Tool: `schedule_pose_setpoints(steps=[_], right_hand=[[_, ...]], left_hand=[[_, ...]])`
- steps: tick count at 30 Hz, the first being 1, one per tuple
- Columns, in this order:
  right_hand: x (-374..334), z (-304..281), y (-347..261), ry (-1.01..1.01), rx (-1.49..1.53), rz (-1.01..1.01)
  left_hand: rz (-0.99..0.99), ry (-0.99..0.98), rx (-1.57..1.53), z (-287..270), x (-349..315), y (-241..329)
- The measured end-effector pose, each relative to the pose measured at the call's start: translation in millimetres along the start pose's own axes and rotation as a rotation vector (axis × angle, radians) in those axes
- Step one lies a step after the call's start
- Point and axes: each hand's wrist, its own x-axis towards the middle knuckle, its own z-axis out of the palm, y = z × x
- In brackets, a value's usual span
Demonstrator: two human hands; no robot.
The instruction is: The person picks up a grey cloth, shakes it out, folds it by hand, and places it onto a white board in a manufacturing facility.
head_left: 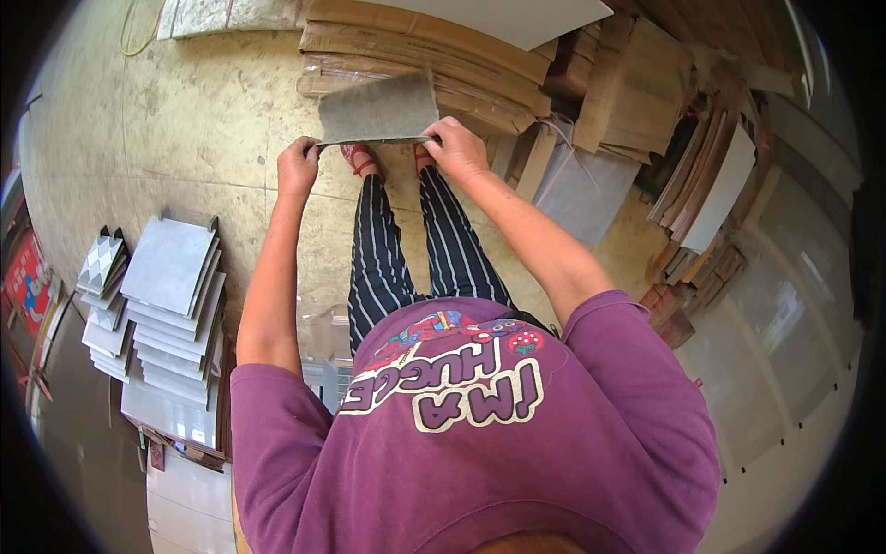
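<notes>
A grey cloth (378, 106) is stretched out between my two hands, in front of my feet. My left hand (297, 167) pinches its near left corner, fingers closed. At the near right corner my right hand (459, 149) grips the same edge, also closed. The near edge runs taut and dark from hand to hand, while the far part spreads away toward a stack of flat cardboard boxes (415, 46). Both my arms reach forward over my striped trousers and red shoes.
Grey tile samples (171, 258) stand in stepped racks on the left. Cardboard-wrapped packs (637, 83) and a grey slab (586, 189) lean at the right. Further right are upright panels (720, 189). A pale, stained floor (212, 120) lies around my feet.
</notes>
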Motion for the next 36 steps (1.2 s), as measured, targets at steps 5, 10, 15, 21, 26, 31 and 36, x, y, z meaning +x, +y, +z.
schedule_pose_setpoints(steps=[5,10,15,21,26,31,36], right_hand=[[-13.9,-57.3,5.1,0.135,0.070,-0.003],[-2.6,-121.4,17.7,0.429,0.036,-0.106],[6.1,-162.4,28.4,0.620,-0.013,-0.135],[16.8,-133.1,71.8,0.612,0.106,-0.029],[9.7,-70.0,120.0,0.462,0.141,0.132],[-32.1,-42.5,137.4,0.291,0.162,0.217],[-71.9,-64.8,143.6,0.255,0.272,0.140]], left_hand=[[0.220,-0.017,-0.061,-8.3,4.7,60.8],[0.504,0.078,-0.030,-10.1,20.7,151.9],[0.674,0.109,-0.045,4.1,36.7,201.4],[0.576,0.045,0.030,56.7,55.4,172.7],[0.338,-0.102,0.196,97.1,49.9,122.3],[0.255,-0.255,0.229,107.0,18.9,92.3],[0.274,-0.342,0.148,98.7,-9.2,108.3]])
